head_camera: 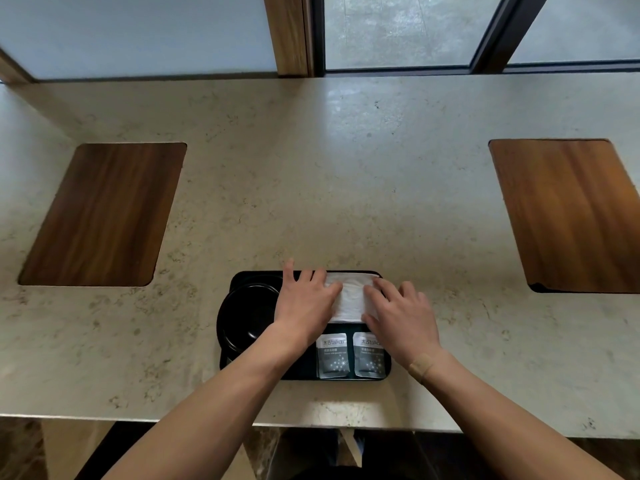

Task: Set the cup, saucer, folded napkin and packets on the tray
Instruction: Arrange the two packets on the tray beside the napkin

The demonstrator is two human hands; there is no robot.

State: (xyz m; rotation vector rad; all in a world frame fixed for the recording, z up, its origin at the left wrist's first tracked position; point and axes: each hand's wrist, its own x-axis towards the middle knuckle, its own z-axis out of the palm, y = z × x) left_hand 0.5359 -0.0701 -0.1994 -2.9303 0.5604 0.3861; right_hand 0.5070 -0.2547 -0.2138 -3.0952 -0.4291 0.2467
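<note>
The left hand and the right hand are laid flat, fingers spread, on the white folded napkin; nothing is gripped, the cloth is only pressed from both sides. The napkin is seen in the far right part of the black tray, its far edge close to the tray's far rim.

The step in hand is judged to be the smoothing and squaring of the napkin. It is best done with light, even pressure, the palms drawn outward so that the fold is kept crisp and the edges are held parallel to the rim. The near edge should be kept clear of the 2 packets, which are laid side by side in the near right corner, just beside the napkin.

A black round dish, taken to be the saucer, is set in the left part of the tray, partly hidden by the left wrist; whether a cup is on it cannot be told. Little room is left inside the tray, so sideways sweeps should be kept short.

The tray is placed near the front edge of the stone counter. Beyond it, wide bare room is offered, with 2 wooden insets well apart at either side.
</note>
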